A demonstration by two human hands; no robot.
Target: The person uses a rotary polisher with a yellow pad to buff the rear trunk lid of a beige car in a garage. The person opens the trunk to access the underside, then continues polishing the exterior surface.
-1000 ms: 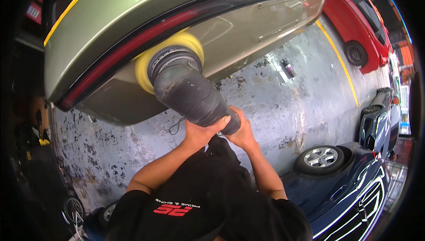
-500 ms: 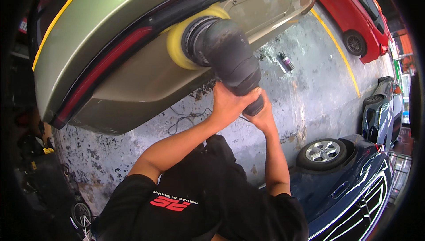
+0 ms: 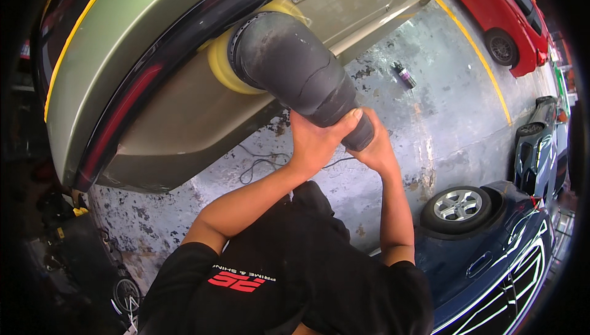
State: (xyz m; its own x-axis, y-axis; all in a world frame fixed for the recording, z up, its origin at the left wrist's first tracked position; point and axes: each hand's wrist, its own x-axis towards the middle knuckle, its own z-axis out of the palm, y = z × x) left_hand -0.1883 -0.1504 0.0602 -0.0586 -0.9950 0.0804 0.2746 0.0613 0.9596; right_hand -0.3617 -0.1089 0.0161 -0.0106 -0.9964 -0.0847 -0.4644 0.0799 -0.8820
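Observation:
Both of my hands are wrapped round the body of a black car polisher [image 3: 295, 67]. My left hand [image 3: 316, 141] grips its underside, thumb over the top, and my right hand [image 3: 376, 144] closes round the rear end of the handle. The yellow foam pad [image 3: 224, 67] at the polisher's front, partly blurred, lies against the rear panel of a pale green-gold car [image 3: 178, 110], below its dark trim and red tail light [image 3: 126, 110]. The polisher's body hides the middle of the pad. From near my right hand a dark cord [image 3: 261, 161] runs down to the floor.
A dark bottle [image 3: 404, 75] lies on the worn grey floor [image 3: 442, 120], left of a yellow line [image 3: 476, 52]. Behind me on the right stands a dark blue car [image 3: 498, 236]; a red car [image 3: 485, 3] is at the far right. Dark clutter [image 3: 67, 236] fills the left.
The polisher has shifted left and slightly up along the panel, its body turning more to a slant. Both hands have stayed on it.

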